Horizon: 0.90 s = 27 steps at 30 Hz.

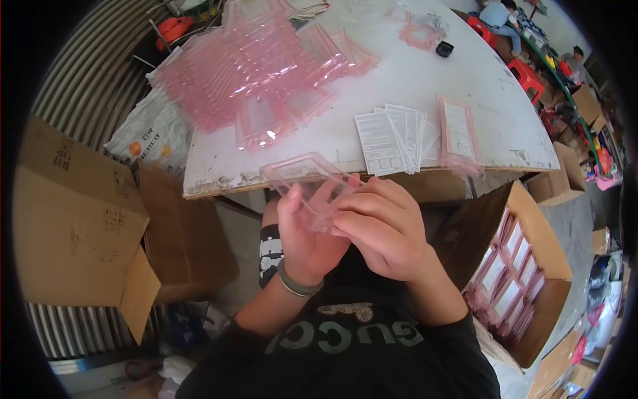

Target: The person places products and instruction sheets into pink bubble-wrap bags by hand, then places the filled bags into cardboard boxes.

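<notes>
Both hands hold one clear pink plastic case (292,169) in front of my body, just off the table's front edge. My left hand (307,246) grips its left side, thumb along the edge. With bent fingers, my right hand (389,229) pinches the case's near right end. Beyond them, a fanned stack of printed white cards (392,136) lies on the table. Right of the cards is a pink case with a printed card inside (458,133). A large heap of overlapping pink plastic cases (232,73) covers the table's left part.
The white table (372,80) has a worn front edge. A small black object (444,48) lies toward its back. An open carton (555,319) of packed pink cases stands at right, cardboard boxes (80,213) at left. Two people sit far back at right near red stools (525,78).
</notes>
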Available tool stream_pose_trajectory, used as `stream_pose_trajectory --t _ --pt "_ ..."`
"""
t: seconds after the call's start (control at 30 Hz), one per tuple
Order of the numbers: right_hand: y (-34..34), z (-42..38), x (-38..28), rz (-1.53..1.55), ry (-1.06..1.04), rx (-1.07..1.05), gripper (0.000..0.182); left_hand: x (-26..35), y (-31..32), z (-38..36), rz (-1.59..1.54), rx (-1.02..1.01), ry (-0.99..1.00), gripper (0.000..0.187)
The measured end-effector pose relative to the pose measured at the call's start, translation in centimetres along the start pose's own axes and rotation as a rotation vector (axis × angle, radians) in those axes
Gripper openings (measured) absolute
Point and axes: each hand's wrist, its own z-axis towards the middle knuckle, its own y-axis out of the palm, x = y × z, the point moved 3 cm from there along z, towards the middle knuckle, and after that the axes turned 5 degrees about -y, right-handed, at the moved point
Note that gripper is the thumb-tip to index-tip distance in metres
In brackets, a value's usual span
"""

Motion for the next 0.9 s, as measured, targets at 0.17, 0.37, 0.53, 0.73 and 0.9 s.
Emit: stream_pose_trajectory --t 0.17,0.37,0.53,0.73,0.9 --pt "1.4 1.0 -0.2 0.093 0.017 0.029 0.030 0.8 -0.4 -0.7 -0.249 -0.190 0.056 0.090" --pt "2.5 -0.6 -1.7 -0.442 -0.121 0.248 0.038 2.4 -1.1 -0.6 -0.210 -0.015 0.094 0.083" --pt "4.1 -1.0 -1.5 -0.387 0.018 0.405 0.037 2.4 -1.2 -0.4 -0.218 -0.045 0.103 0.082" --pt "4.7 -0.3 -1.6 -0.434 -0.022 0.390 0.031 2.6 -1.5 -0.7 -0.276 -0.040 0.101 0.082" --pt "5.1 -0.2 -1.7 -0.383 -0.007 0.314 0.028 3.0 -1.2 -0.8 -0.219 0.145 0.170 0.081"
